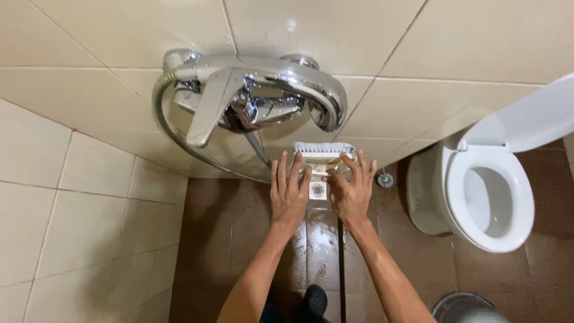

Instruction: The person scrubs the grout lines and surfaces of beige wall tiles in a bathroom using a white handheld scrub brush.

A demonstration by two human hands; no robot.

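- Head view, looking steeply down a beige tiled wall [89,197] to a wet brown tiled floor [227,239].
- Both bare hands reach out together to a white scrub brush [323,154], held bristles-first against the far wall, just under the chrome tap.
- Left hand [289,194]: fingers spread and laid over the left end of the brush back, pressing on it, not clenched. Whether the thumb hooks under the edge cannot be told.
- Right hand [351,190]: same posture on the right end, fingers splayed, thumb pointing in toward the left hand; it bears on the brush rather than wrapping it.
- Chrome mixer tap [257,96] juts from the wall above the brush, lever toward the viewer; a metal shower hose [164,122] loops down at its left.
- Square floor drain [317,190] shows between the two hands, lower down.
- White toilet [490,191] at right, lid up; a dark round bin rim [463,305] at the near right corner.
- Risks, as judged: flat-palmed contact on wet plastic may let the brush skid sideways or drop. Knuckles sit close under the spout, so an upward stroke could strike it or nudge the lever. Wet floor gives poor footing while leaning in.
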